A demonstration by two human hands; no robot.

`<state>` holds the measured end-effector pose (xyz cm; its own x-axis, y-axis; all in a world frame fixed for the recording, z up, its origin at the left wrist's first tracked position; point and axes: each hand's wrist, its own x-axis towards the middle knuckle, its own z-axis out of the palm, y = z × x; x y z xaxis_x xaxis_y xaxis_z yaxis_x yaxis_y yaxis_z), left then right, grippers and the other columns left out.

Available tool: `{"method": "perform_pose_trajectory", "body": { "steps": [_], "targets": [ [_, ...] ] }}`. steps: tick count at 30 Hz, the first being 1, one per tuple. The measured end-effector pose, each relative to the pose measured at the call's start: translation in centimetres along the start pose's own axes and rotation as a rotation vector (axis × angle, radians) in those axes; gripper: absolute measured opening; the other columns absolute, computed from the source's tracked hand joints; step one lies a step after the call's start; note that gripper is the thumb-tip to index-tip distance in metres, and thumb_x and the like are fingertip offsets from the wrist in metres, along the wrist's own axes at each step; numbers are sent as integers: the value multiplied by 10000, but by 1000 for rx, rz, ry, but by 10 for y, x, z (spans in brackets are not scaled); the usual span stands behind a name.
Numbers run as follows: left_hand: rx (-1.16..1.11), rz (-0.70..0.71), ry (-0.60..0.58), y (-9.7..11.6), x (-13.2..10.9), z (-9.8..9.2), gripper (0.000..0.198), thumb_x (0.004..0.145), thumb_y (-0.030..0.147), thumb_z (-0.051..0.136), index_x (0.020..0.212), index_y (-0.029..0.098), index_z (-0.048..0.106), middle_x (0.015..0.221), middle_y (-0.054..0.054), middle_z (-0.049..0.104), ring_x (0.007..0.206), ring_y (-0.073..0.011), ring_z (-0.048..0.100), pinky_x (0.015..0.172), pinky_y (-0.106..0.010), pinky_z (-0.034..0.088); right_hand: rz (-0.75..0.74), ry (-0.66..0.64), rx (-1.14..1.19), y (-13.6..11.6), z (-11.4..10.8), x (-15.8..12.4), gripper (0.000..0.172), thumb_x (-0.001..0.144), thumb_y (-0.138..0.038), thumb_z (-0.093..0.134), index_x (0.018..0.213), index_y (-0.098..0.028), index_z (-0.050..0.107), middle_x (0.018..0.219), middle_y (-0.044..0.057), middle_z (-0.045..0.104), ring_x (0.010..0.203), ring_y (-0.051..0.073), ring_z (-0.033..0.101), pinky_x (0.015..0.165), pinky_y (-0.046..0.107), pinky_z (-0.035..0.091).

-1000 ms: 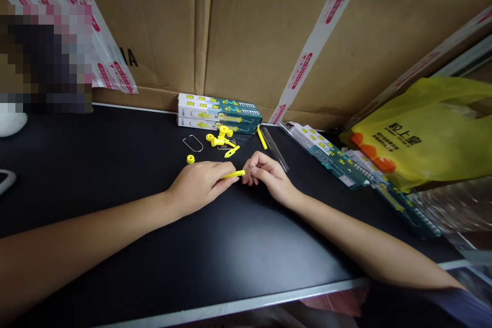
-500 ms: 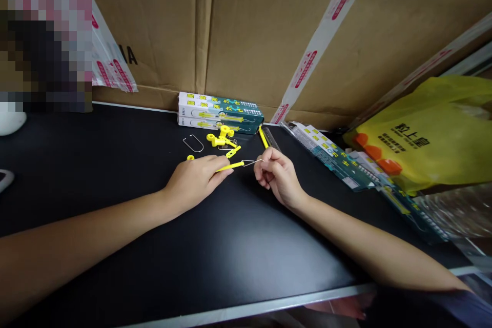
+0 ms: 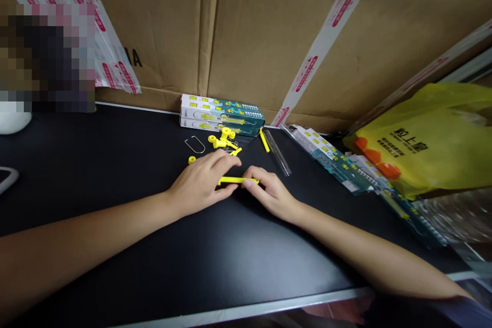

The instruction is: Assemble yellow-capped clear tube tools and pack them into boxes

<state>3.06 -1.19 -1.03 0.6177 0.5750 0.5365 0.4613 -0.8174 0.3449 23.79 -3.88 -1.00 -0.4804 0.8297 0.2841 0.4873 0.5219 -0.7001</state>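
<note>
A slim yellow plastic rod (image 3: 231, 180) lies level between my hands. Its right end is pinched between the thumb and fingers of my right hand (image 3: 273, 195). My left hand (image 3: 202, 177) is around the rod's left end, thumb and forefinger spread apart with a gap about it. Just beyond the left hand sit a small yellow clip-like piece (image 3: 236, 152), a cluster of yellow plastic parts (image 3: 222, 139) with a thin spring (image 3: 226, 148), a yellow ring (image 3: 192, 160) and a bent wire loop (image 3: 195, 144). No wire hook shows on the held rod.
Two printed boxes (image 3: 221, 115) are stacked against the cardboard wall (image 3: 161, 31). Another yellow rod (image 3: 264, 141) and a clear tube (image 3: 279, 154) lie right of them. Flattened boxes (image 3: 338, 159) and a yellow bag (image 3: 423, 138) occupy the right side. A white-edged device (image 3: 9, 179) is at far left.
My right hand has let go of the wire hook and moved nearer, now pinching the yellow rod's end. The left hand's thumb and forefinger have spread. The rod has shifted slightly toward me.
</note>
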Motion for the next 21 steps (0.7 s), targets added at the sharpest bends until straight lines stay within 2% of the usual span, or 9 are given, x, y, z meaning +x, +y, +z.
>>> {"method": "perform_pose_trajectory", "body": {
  "steps": [3,5,7,10,14,18,21],
  "targets": [
    [-100,-53,239,-3,1,1,552,785,254,644,1270,215,383,1264,-99,491,1143,-247,511,947,-404,441,132,176,224,7,1,2,283,944,-364,443,726,-191,493,623,-32,448,581,111,412,581,256,337],
    [-236,-150,362,-6,2,2,615,784,242,637,1318,225,332,1301,-110,456,1133,-238,512,919,-400,458,157,293,349,10,1,4,289,940,-370,454,714,-193,482,586,-44,420,556,106,394,568,252,335],
    [-420,-248,423,-7,4,4,592,805,238,612,1325,235,329,1276,-105,472,1065,-206,549,836,-349,496,143,351,450,12,2,4,278,933,-372,472,717,-196,477,603,-41,433,562,106,413,569,251,355],
    [-693,-333,404,-6,7,6,441,840,254,579,1253,219,426,1102,-73,571,876,-144,603,678,-251,514,113,329,520,10,2,3,252,925,-386,483,761,-196,504,688,-22,467,573,106,446,527,246,375],
    [-834,-382,265,0,7,5,203,860,295,576,1011,163,604,848,-38,628,668,-99,582,521,-183,466,49,272,372,5,1,-1,250,932,-363,476,765,-189,542,773,9,482,606,108,457,516,248,387],
    [-856,-453,239,2,7,5,247,866,362,571,953,140,637,812,-42,650,620,-96,577,467,-177,436,-31,214,161,1,-1,-2,188,897,-314,545,758,-188,564,891,46,481,742,139,476,578,262,411],
    [-959,-479,235,2,8,4,270,874,392,551,954,139,603,870,-58,659,705,-121,622,527,-192,482,-72,89,75,-3,0,-2,109,848,-299,608,846,-192,585,981,66,458,768,147,470,598,274,437]
  ]
}}
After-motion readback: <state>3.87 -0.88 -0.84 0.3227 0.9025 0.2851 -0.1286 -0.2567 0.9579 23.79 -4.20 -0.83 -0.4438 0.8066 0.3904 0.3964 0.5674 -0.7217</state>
